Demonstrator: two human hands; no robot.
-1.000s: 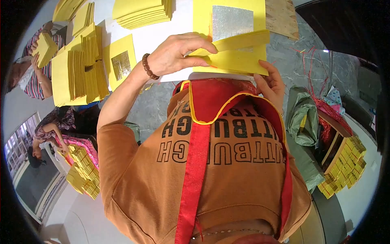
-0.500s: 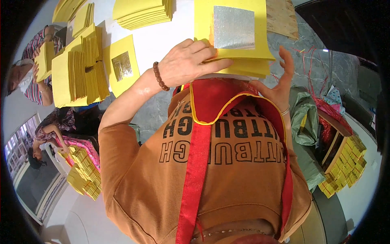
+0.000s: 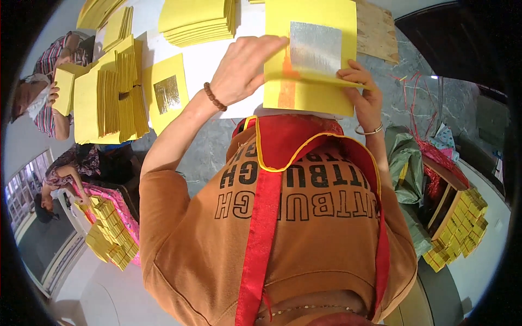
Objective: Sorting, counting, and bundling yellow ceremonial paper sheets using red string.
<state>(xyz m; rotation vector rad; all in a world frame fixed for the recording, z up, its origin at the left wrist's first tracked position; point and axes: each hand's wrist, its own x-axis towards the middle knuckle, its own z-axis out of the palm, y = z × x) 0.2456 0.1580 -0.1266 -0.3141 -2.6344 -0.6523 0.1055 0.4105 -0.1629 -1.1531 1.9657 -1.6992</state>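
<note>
Pinching the near right edge of the top sheet [image 3: 312,15], the right hand [image 3: 366,96] is closed, fingers over the paper and thumb below, so that edge bows up off the lower sheet [image 3: 323,100]. The left hand [image 3: 235,69] is loosely spread at the left edge, thumb apart from the fingers, gripping nothing; whether its fingertips press down I cannot tell. Both sheets lie at the near edge of the white table [image 3: 204,61], right in front of the person.

The yellow paper looks light and limp, likely to bend readily, crease under a hard pinch and slide over its neighbour. The silver square [image 3: 316,48] seems smoother and easily scuffed, so the plain yellow margins are the better hold: a corner or edge between thumb and fingers, with a flat fingertip steadying the opposite side.

Left of the hands lie a loose sheet [image 3: 164,93] with a similar square and a folded stack [image 3: 103,103]; another pile [image 3: 198,23] sits farther back.
</note>
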